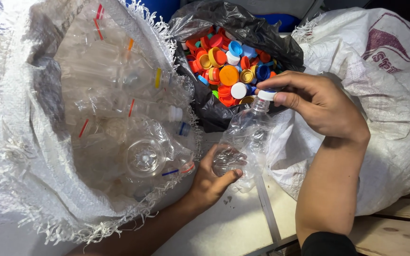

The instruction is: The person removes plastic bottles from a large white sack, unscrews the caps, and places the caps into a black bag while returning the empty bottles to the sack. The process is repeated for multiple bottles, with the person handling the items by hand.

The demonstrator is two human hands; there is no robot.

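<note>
- Centre of the frame: crumpled clear plastic bottle (243, 137), tilted, neck pointing up and right, base low and left.
- Left hand (212, 178) at lower centre, fingers curled around the bottle's crushed base, thumb pressed against its side.
- Right hand (316, 102) at centre right, thumb and fingertips pinched on the white cap (266, 95) at the bottle's neck; cap still on.
- Just above the bottle, upper centre: black plastic bag (243, 23) open at the top, filled with loose bottle caps (228, 68) in orange, red, blue, white and yellow.
- Left half of the frame: open white woven sack (20, 142) with frayed rim, holding many clear bottles (134, 118), some with coloured neck rings, most uncapped.
- Right side: second white woven sack (380, 76) with dark red print, bulging, touching the right forearm.
- Bottom edge: pale flat surface (233, 227) under the hands, wooden planks (395, 223) at lower right.
</note>
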